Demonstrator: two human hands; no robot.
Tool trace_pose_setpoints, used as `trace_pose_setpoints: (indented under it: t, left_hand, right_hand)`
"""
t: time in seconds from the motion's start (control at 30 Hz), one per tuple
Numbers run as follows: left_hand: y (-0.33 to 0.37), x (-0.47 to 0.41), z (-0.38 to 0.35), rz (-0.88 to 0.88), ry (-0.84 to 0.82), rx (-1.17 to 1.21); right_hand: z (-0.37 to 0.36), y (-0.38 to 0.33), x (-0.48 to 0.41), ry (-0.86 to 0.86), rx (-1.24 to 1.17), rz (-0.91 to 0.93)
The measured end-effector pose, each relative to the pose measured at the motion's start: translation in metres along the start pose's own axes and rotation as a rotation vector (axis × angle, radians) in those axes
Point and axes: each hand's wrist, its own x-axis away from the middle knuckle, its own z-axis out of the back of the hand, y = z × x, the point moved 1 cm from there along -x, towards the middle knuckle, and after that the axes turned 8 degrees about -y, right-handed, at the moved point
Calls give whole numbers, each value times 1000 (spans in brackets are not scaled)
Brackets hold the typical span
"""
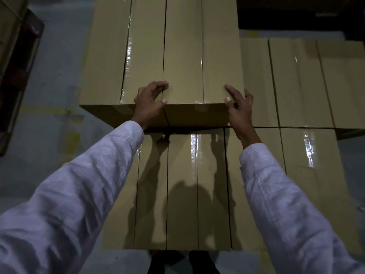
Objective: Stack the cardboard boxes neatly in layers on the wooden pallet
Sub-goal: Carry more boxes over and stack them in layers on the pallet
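A taped top-layer cardboard box (183, 56) lies on the stack, its near edge facing me. Another top-layer box (104, 62) sits flush against its left side. My left hand (151, 101) grips the near edge at the seam between these two, fingers curled on top and thumb on the edge. My right hand (240, 109) holds the box's near right corner, with the index finger on top and the other fingers round the side. The lower-layer boxes (181, 184) spread below and to the right (296, 80). The stack hides the wooden pallet.
Grey concrete floor (55, 76) with worn yellow marks runs along the left. Another dark pallet with boxes (17, 62) stands at the far left edge. My shoes (183, 262) are at the stack's near side. The background at the top right is dark.
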Motion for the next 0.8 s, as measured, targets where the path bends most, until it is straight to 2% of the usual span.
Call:
trace_pose_setpoints:
  t: [0.17, 0.23, 0.33, 0.47, 0.57, 0.8]
  left_hand:
    - [0, -2, 2, -29, -16, -88]
    - [2, -1, 0, -23, -1, -273]
    - [1, 11, -12, 10, -115, -566]
    - [7, 38, -20, -9, -223, -697]
    - [20, 67, -22, 28, -234, -663]
    - [37, 218, -10, 259, -153, -247]
  right_hand:
    - [-8, -3, 4, 15, 9, -34]
    - [-15, -9, 5, 16, 29, -95]
    - [-14, -16, 9, -22, -9, -217]
    - [-8, -29, 35, -84, -15, -246]
    - [-7, -38, 74, -99, -5, -258]
    - [-28, -66, 218, -150, -107, -278]
